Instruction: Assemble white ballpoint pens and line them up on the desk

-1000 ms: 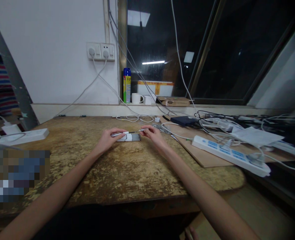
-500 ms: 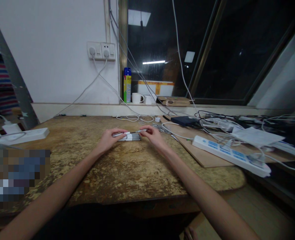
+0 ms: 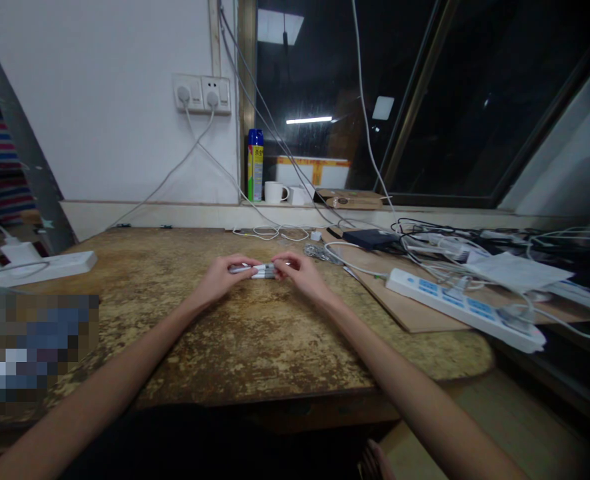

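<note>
Several slim white-and-grey pens [image 3: 263, 271] lie side by side, running left to right, low over the middle of the worn wooden table [image 3: 255, 333]. My left hand [image 3: 229, 275] is closed around their left ends, thumb in front and fingers behind. At their right ends, my right hand [image 3: 295, 270] has its thumb and fingers bent in a pinch on the pens. The fingers cover both ends, so the tips are hidden.
On the right, a white power strip [image 3: 465, 310] sits on a brown board [image 3: 399, 310] beside tangled cables and papers [image 3: 519, 272]. Another power strip [image 3: 49, 269] lies at left. A spray can [image 3: 255, 167] and a white mug [image 3: 275, 193] stand on the sill.
My right hand's fingers have moved left and closed onto the right ends of the pens, where one pen was held slightly raised before. My left hand stays nearly in place.
</note>
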Demonstrator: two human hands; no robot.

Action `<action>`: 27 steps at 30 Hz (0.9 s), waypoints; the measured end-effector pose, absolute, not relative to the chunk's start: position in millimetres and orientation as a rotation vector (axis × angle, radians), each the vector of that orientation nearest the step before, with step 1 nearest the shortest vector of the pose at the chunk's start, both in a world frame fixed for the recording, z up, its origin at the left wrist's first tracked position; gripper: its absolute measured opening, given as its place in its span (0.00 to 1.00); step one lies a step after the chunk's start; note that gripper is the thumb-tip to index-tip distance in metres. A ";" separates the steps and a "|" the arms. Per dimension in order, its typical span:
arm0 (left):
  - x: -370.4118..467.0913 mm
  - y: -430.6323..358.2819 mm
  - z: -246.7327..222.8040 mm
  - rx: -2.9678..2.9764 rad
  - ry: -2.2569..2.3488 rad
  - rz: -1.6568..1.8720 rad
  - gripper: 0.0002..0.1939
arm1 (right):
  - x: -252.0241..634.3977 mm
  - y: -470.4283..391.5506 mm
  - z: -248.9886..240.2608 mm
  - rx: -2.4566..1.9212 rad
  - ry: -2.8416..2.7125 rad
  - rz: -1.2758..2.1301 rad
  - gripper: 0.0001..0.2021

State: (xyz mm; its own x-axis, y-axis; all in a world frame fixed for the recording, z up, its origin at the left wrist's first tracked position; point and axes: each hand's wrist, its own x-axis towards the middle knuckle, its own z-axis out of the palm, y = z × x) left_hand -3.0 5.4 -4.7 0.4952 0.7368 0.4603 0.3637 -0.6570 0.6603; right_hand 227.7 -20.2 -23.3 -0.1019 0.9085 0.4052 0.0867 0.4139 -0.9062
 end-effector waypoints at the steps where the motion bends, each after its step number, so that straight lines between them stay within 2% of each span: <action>1: -2.5 5.1 -4.6 2.276 0.899 1.025 0.18 | 227.7 -20.3 -24.0 -0.931 -1.531 0.902 0.15; 4: -1.7 4.6 -4.7 2.302 0.881 1.020 0.18 | 228.2 -19.6 -25.8 -0.974 -1.588 0.878 0.17; 8: -0.8 4.1 -5.3 2.281 0.896 1.033 0.16 | 229.5 -17.6 -27.0 -0.936 -1.614 0.817 0.12; 14: 0.6 1.5 -4.2 2.264 0.906 1.010 0.17 | 229.4 -20.9 -25.7 -0.962 -1.669 0.868 0.16; 17: 0.5 1.9 -3.9 2.239 0.936 1.028 0.15 | 228.2 -23.8 -23.7 -0.970 -1.657 0.766 0.13; 24: -0.2 2.9 -3.3 2.287 0.905 1.042 0.16 | 227.4 -25.7 -20.5 -1.018 -1.676 0.810 0.16; 27: 0.4 1.0 -2.0 2.289 0.908 1.043 0.15 | 228.1 -25.4 -18.8 -0.950 -1.651 0.745 0.11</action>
